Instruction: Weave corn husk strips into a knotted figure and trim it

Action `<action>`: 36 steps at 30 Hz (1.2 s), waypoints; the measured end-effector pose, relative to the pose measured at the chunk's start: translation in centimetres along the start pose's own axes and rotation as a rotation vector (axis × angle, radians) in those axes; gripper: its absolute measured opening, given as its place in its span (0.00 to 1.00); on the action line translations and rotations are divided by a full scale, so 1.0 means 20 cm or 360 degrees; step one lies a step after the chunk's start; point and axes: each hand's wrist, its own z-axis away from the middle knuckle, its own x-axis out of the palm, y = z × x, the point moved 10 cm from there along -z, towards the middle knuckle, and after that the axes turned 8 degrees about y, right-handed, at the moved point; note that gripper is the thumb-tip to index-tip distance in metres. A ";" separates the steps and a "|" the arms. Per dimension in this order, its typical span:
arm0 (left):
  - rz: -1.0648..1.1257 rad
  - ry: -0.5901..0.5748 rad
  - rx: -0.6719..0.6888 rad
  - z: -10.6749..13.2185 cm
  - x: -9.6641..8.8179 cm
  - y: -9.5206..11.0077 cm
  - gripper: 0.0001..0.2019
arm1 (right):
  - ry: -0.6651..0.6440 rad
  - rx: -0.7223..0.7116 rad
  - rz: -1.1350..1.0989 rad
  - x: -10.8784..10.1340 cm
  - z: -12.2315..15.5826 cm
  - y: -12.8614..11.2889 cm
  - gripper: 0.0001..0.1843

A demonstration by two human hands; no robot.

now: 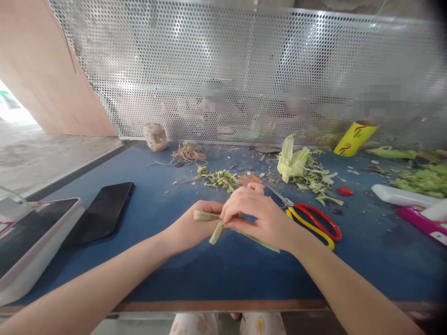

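Over the near middle of the blue table, both hands are together on pale green, flat leaf strips that look like husk and cross each other. My left hand is closed around the strips from the left, its fingertips partly hidden behind my right hand. With thumb and fingers pinched, my right hand grips the strips near their crossing. One strip end points left, another down, and a thin length trails below my right palm. Just right of that hand lie scissors with a red and a yellow handle loop.
Beyond my hands lie a small heap of green plant bits and a pale leafy husk. Tangled twine, a twine roll and a yellow tube sit near the perforated metal screen. A black phone rests left.
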 end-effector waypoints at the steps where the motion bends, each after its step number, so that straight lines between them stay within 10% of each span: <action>1: -0.0001 -0.0022 0.0003 0.00 0.01 0.01 0.13 | 0.0002 0.0010 0.0025 0.00 0.00 0.00 0.03; 25: 0.0717 -0.0120 -0.0156 0.02 0.03 0.01 0.06 | 0.0160 -0.0254 0.0102 -0.11 0.02 -0.04 0.12; 36: 0.0501 -0.0057 -0.0113 0.00 -0.01 -0.01 0.09 | 0.0141 -0.0343 0.0278 -0.10 0.03 -0.08 0.10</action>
